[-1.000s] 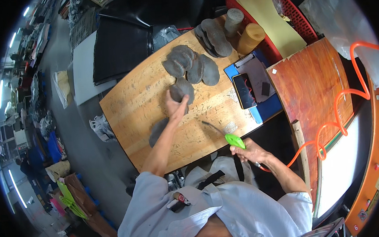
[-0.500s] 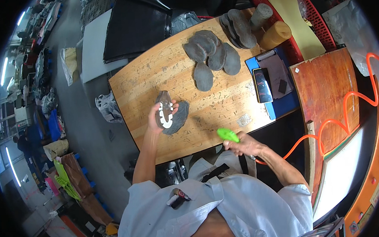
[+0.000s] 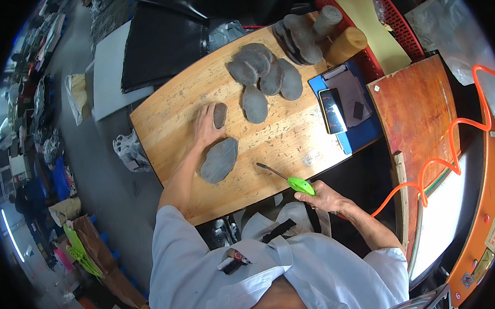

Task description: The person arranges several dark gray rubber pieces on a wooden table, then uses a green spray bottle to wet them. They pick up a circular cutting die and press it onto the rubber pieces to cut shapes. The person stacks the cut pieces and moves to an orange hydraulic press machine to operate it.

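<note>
While the left hand (image 3: 205, 126) curls fingers along one side of a small brown piece (image 3: 220, 115), the right hand (image 3: 321, 197) grips a green tool (image 3: 301, 186), orange hose (image 3: 397, 190) leading to it. Held piece sits over the left half of the desk (image 3: 177, 116); can't tell whether it is lifted or resting. Tool's thin dark nozzle (image 3: 271, 169) points up-left, well apart from that piece. Near the left forearm, a grey oval piece (image 3: 219, 161) lies flat and alone. Farther up the desk, a loose overlapping group of grey ovals (image 3: 259, 63), one (image 3: 254, 104) at its near end; beyond, long dark pieces (image 3: 303, 39) heaped by the containers. Progress: looks partway, one piece in hand, one lying apart. Which of the grouped ovals are done and which are left, can't tell.
</note>
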A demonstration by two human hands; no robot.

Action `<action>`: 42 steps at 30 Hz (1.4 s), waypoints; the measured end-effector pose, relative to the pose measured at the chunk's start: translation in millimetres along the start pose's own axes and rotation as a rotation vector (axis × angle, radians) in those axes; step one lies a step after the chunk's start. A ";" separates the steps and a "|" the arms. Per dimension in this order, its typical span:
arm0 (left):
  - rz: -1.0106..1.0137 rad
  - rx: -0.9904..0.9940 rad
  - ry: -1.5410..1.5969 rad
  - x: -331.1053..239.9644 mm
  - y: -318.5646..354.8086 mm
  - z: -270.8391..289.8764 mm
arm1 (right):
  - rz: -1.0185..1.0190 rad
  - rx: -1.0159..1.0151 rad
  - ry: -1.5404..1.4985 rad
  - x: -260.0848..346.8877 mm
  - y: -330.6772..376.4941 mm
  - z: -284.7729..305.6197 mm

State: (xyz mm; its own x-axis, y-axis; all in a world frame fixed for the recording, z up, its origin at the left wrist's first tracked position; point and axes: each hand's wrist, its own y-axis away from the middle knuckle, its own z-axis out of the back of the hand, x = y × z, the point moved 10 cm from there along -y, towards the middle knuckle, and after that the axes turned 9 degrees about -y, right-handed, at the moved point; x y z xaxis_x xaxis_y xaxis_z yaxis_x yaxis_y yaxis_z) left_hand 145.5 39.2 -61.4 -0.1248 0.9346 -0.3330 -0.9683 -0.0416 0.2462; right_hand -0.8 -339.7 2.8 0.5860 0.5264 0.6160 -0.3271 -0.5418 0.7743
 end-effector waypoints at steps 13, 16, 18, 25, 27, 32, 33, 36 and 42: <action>0.429 -0.215 0.133 -118.1 -47.4 -63.1 | 0.016 -0.136 -0.122 -5.1 18.4 48.2; 0.332 -0.323 0.195 -106.5 -35.9 -38.7 | 0.032 -0.214 -0.269 -4.4 18.9 69.2; 0.219 -0.001 0.970 -99.1 -26.0 -52.1 | 0.122 -0.133 -0.330 7.8 9.4 67.3; 0.324 0.256 1.965 -92.1 22.4 -31.2 | 0.057 0.082 -0.338 12.4 -23.9 37.4; 0.350 0.282 1.872 -78.7 22.6 -26.1 | 0.055 0.234 -0.242 13.2 -20.6 20.8; 0.236 -0.024 0.889 -33.3 7.2 2.9 | 0.017 0.031 -0.364 5.4 -21.6 35.2; 0.253 -0.009 0.867 -29.5 5.2 -1.3 | 0.022 0.063 -0.305 6.1 -21.3 30.4; -0.049 -0.259 0.133 -45.9 -4.1 27.4 | 0.037 0.031 -0.172 5.7 -18.4 32.7; -0.134 -0.241 -0.283 -53.4 -1.6 16.6 | 0.021 -0.106 -0.170 0.5 -1.1 65.0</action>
State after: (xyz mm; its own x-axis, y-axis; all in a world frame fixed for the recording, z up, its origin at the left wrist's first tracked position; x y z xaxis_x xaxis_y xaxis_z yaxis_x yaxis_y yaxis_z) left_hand 157.3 -4.7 -28.9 0.0384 0.9964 -0.0756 -0.9992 0.0375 -0.0142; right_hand 48.0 -381.4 -7.2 0.6924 0.3924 0.6055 -0.4112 -0.4750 0.7780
